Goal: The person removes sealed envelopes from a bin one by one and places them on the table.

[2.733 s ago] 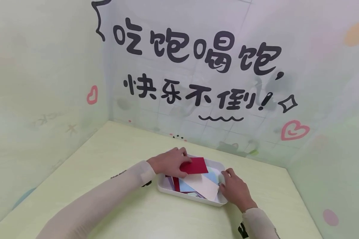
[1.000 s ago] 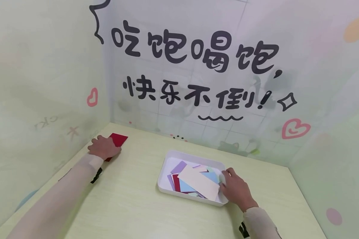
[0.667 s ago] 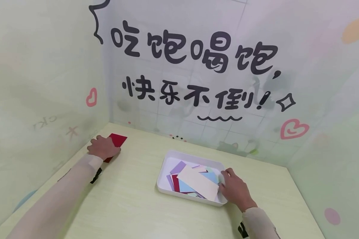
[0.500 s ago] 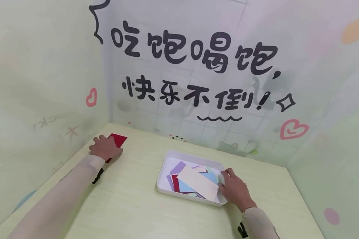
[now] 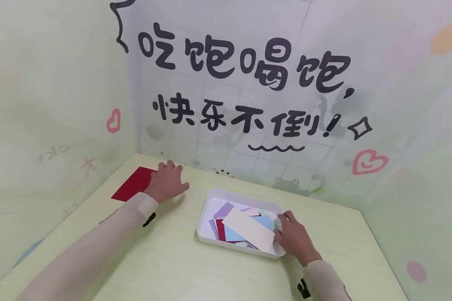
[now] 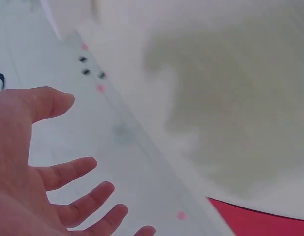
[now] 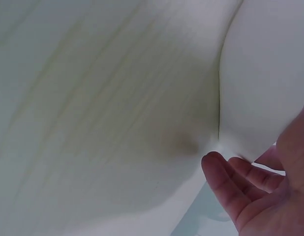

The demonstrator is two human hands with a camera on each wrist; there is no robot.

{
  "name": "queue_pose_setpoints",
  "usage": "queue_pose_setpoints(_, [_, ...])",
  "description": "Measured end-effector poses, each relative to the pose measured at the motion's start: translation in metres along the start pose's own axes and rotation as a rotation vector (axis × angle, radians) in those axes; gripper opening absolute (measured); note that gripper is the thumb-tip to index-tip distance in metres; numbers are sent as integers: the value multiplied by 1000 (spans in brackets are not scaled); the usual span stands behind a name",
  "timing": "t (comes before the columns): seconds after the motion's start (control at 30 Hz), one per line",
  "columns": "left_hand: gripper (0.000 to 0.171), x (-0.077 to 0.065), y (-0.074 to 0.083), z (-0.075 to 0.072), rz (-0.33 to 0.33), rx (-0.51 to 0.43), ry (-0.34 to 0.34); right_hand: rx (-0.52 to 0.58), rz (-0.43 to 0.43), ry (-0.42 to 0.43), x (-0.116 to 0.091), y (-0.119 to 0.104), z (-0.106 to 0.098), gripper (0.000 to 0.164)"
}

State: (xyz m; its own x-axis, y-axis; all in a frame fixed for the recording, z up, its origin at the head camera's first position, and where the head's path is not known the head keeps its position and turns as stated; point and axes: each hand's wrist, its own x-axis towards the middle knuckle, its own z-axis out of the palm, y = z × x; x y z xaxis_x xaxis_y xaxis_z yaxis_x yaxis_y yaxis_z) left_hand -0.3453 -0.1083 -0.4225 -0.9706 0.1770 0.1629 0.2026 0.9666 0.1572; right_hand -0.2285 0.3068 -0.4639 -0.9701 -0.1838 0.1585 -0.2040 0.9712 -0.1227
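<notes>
A flat red card lies on the table at the far left, near the back corner. Over its right edge in the head view is my left hand, fingers spread and holding nothing. The left wrist view shows that hand from the palm side, the red card at the lower right. My right hand grips the right end of a white tray, its fingers curled against the outer wall. Inside the tray, a cream card lies on top of blue, purple and red cards.
The pale yellow table meets a printed back wall with large black characters. Side walls stand at the left and right.
My left hand carried the red card from over the tray to the table's far left, then let go and moved right. The right hand stayed at the tray.
</notes>
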Motion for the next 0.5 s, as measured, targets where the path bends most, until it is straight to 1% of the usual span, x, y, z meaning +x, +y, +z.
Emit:
queue_pose_setpoints(0.17, [64,0,46,-10,115,40,35,35,33,-18,3,-4,-2,49])
queue_pose_setpoints(0.23, [61,-1,64,-11,176,46,45,56,58,-26,5,-6,-2,49])
queue_pose_setpoints(0.37, [54,-6,93,-10,327,68,50,81,104,-43,6,-10,-2,51])
queue_pose_setpoints(0.43, [53,-9,106,-7,398,77,39,85,121,-50,7,-12,-1,52])
queue_pose_setpoints(0.5, [54,-13,119,-3,451,89,16,86,133,-51,6,-13,-1,52])
